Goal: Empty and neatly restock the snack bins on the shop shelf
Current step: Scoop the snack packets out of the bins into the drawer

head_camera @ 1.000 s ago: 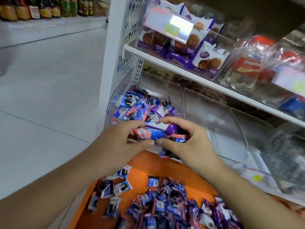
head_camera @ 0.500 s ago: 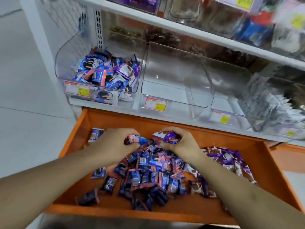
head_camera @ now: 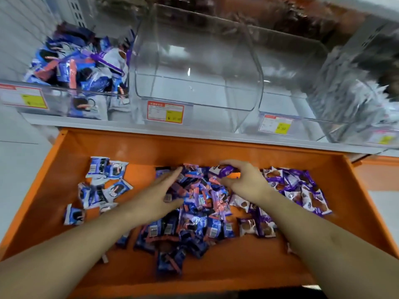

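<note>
A tray [head_camera: 71,160] fills the lower half of the view, with a shelf [head_camera: 129,126] running along behind it at twelve o'clock. On the shelf stand four bins side by side: a packet-filled bin [head_camera: 64,98] at eleven o'clock, an empty bin [head_camera: 194,61] at twelve, another bin [head_camera: 287,87] at one, and a further bin [head_camera: 356,93] at two. In the tray, a heap of packets [head_camera: 198,214] lies at the centre, a looser group [head_camera: 101,188] at nine o'clock, another cluster [head_camera: 302,190] at three. The left hand [head_camera: 159,199] rests on the heap; the right hand [head_camera: 241,180] sits just right of it, holding a packet [head_camera: 224,170].
</note>
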